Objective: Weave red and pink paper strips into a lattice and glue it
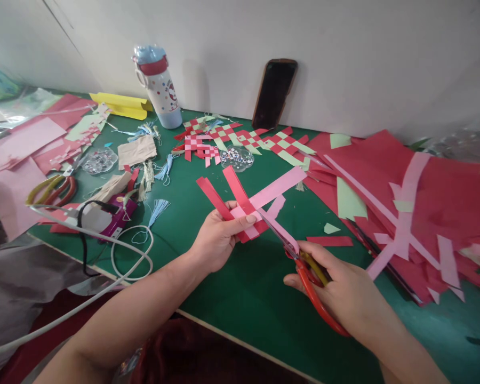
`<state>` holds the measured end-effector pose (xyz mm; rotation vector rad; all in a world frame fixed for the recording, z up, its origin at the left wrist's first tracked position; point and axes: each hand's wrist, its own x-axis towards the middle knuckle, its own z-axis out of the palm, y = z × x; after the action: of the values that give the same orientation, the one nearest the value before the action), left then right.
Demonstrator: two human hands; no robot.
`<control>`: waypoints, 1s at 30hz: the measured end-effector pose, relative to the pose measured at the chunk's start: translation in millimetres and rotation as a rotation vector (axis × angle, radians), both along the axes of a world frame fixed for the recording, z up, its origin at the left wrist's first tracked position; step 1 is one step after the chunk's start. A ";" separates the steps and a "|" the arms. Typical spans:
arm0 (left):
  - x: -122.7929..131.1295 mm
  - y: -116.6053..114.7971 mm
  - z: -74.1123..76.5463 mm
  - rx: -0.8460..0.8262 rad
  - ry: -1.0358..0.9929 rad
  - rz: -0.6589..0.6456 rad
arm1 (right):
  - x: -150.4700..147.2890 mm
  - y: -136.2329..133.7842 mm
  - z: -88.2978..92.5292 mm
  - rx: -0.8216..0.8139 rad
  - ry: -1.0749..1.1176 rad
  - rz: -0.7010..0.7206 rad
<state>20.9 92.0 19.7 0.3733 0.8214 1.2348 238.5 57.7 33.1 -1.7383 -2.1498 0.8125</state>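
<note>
My left hand is closed on a small weave of red and pink paper strips, held just above the green table. Two red strips and one long pink strip fan out of it toward the wall. My right hand grips red-handled scissors, fingers through the loops. The blades point up-left and meet the lower right edge of the weave.
Finished red, pink and green woven pieces lie near the wall by a tray of googly eyes. A pile of red and pink paper fills the right side. A water bottle, a leaning phone, a glue gun with cord and pliers stand left.
</note>
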 end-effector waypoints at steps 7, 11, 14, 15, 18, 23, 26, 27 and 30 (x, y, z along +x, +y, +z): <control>-1.2 0.3 -0.5 -0.017 0.017 0.004 | 2.2 -1.2 -1.0 0.011 0.016 -0.007; -0.8 0.0 0.3 -0.015 0.020 0.004 | 1.4 -1.4 -1.1 0.001 0.014 -0.018; -1.0 0.2 -0.1 -0.011 0.029 0.011 | 1.4 -1.2 -0.5 -0.001 -0.004 -0.028; -1.4 0.5 -0.4 -0.009 0.036 0.013 | 2.0 -0.9 -0.4 0.008 -0.014 -0.032; -3.5 2.7 -2.0 0.003 0.052 0.042 | 5.9 0.5 -0.6 0.059 -0.056 -0.018; -9.0 9.5 -5.4 0.018 0.109 0.148 | 16.2 0.5 -3.9 0.186 -0.202 0.100; -11.6 13.3 -8.1 0.044 0.129 0.216 | 21.0 -3.6 -8.6 0.316 -0.271 0.223; -12.1 14.3 -8.9 0.054 0.137 0.227 | 21.6 -5.6 -10.5 0.356 -0.282 0.267; -11.8 15.8 -11.3 0.076 0.155 0.236 | 19.9 -12.9 -15.3 0.452 -0.323 0.357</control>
<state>9.1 107.8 8.4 0.4474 0.9738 1.4727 258.4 44.9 17.8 -1.3436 -2.6394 0.0835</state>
